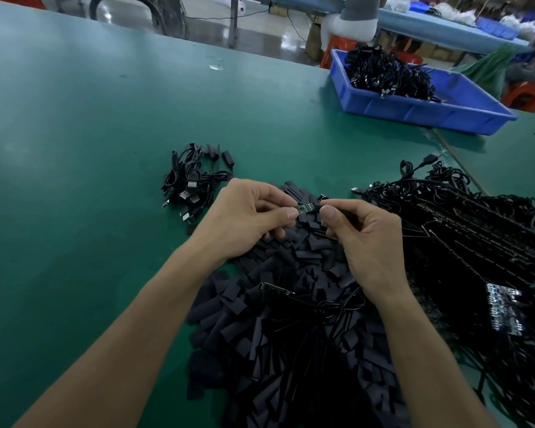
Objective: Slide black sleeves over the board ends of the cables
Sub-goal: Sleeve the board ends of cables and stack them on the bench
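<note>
Left hand [244,217] pinches the nine-o'clock end of the board [304,208]; right hand [365,239] pinches a black piece [317,206] at its three-o'clock end, sleeve or cable I cannot tell. Loose sleeves [291,350] lie at six o'clock. I would keep sleeve mouth and board collinear, feeding squarely without flexing the board.

One blue tray [430,114], one sleeve heap [275,335], one small cable bundle [192,183], one large cable pile [476,230]

Working over sleeve pile [275,335] at near middle of table [74,149]. Pinching board [305,208] between left hand [247,217] and right hand [368,239] above it. Having cable heap [476,230] right of pile, small cable bundle [192,180] behind-left, bin [430,111] holding cables far behind-right.
</note>
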